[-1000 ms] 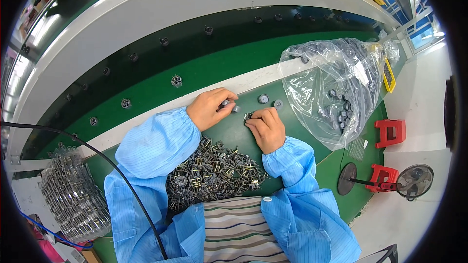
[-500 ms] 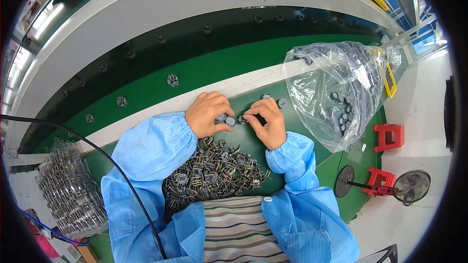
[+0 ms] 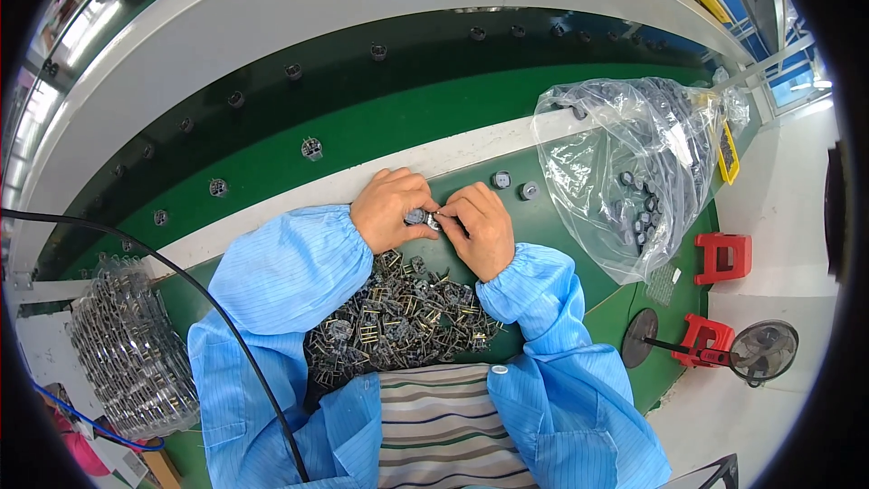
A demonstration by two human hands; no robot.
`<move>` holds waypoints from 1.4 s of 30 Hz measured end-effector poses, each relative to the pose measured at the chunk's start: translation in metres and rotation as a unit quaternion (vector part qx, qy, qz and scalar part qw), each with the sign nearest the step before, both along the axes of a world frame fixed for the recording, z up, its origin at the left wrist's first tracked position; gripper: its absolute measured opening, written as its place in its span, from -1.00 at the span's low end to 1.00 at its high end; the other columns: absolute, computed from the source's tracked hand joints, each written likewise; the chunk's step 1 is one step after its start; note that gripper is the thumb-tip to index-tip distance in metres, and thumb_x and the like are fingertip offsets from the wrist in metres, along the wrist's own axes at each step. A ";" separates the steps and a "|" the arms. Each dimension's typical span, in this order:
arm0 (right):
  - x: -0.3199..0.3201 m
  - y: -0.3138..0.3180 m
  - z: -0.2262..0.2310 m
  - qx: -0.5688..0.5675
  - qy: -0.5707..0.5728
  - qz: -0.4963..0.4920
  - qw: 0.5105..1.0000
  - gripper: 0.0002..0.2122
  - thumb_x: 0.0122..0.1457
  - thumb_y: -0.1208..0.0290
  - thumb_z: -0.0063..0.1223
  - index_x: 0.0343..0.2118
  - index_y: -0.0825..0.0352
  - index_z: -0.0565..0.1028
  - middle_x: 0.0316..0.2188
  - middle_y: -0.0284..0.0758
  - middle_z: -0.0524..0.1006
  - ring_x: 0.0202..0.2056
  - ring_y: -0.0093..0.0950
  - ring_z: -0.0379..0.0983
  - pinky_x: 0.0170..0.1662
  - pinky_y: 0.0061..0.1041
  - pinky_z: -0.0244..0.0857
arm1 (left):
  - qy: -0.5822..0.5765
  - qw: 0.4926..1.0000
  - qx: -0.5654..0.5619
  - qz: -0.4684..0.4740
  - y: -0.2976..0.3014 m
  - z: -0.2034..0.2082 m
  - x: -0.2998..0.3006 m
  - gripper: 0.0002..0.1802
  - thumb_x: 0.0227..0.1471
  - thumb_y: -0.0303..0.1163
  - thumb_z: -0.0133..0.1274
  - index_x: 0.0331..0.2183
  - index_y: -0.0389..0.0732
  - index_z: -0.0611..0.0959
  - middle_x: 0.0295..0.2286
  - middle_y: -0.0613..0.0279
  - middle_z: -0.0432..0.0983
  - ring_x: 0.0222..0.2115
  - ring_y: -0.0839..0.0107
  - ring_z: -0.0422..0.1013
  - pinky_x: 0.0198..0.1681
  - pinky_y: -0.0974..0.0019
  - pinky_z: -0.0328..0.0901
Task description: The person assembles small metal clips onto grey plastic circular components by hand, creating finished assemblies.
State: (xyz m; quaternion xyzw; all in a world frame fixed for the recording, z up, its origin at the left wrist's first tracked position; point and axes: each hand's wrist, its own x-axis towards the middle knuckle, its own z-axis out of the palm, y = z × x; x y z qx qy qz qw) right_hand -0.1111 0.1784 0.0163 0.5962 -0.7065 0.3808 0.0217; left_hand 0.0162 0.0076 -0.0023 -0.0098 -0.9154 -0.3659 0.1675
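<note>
My left hand [image 3: 389, 210] is closed around a small grey round cap [image 3: 415, 216], above the near edge of the white rail. Pinched in the fingertips of my right hand [image 3: 482, 234] is a small dark part [image 3: 434, 220], pressed against what the left hand holds; the fingers hide most of it. Below both hands lies a heap of small black parts with metal pins [image 3: 389, 326]. To the right of my right hand, two loose grey caps [image 3: 529, 191] rest on the green bench [image 3: 462, 258].
Beyond the white rail [image 3: 480, 152] runs a green conveyor belt [image 3: 407, 113] carrying spaced small parts [image 3: 312, 148]. A clear plastic bag [image 3: 579, 163] of grey caps lies right. Stacked clear trays [image 3: 131, 353] stand left; a black cable [image 3: 181, 270] crosses my left sleeve.
My right hand has moved left, bringing its small part against the one in my left hand. The parts on the belt have shifted slightly left.
</note>
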 end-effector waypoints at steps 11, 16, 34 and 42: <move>-0.002 0.016 0.003 0.073 -0.248 -0.024 0.966 -0.83 0.03 0.50 0.42 -0.35 0.34 0.61 -0.39 -0.29 0.54 -0.39 -0.39 0.47 -0.39 -0.43 0.35 | 0.017 0.998 0.056 0.024 -0.010 0.006 -0.001 -0.65 -0.21 -0.34 0.49 -0.28 -0.12 0.76 -0.45 0.31 0.50 -0.37 0.33 0.46 -0.24 0.21 0.33; 0.008 0.012 0.005 0.124 -0.159 0.155 0.967 -0.85 0.03 0.31 0.42 -0.40 0.21 0.66 -0.40 -0.41 0.54 -0.25 -0.34 0.45 -0.15 -0.32 0.29 | -0.018 0.982 0.071 0.171 -0.062 0.019 0.002 -0.69 -0.13 -0.43 0.44 -0.26 -0.18 0.75 -0.47 0.28 0.50 -0.42 0.39 0.46 -0.34 0.30 0.36; -0.015 0.011 0.016 -0.009 0.176 -0.001 0.984 -0.83 -0.02 0.46 0.40 -0.39 0.30 0.58 -0.39 -0.35 0.56 -0.34 -0.35 0.49 -0.34 -0.38 0.32 | -0.222 0.972 -0.027 -0.075 -0.034 0.032 0.014 -0.52 -0.02 -0.28 0.37 -0.03 -0.03 0.61 -0.16 0.22 0.45 -0.12 0.10 0.49 -0.09 0.08 0.43; -0.016 0.012 0.009 -0.003 0.063 -0.023 0.998 -0.82 -0.06 0.46 0.38 -0.38 0.25 0.58 -0.31 -0.39 0.53 -0.24 -0.32 0.45 -0.22 -0.30 0.28 | -0.083 0.996 -0.013 0.014 -0.013 0.026 0.008 -0.52 -0.10 -0.28 0.42 -0.10 -0.12 0.66 -0.18 0.21 0.50 -0.18 0.18 0.51 -0.15 0.16 0.42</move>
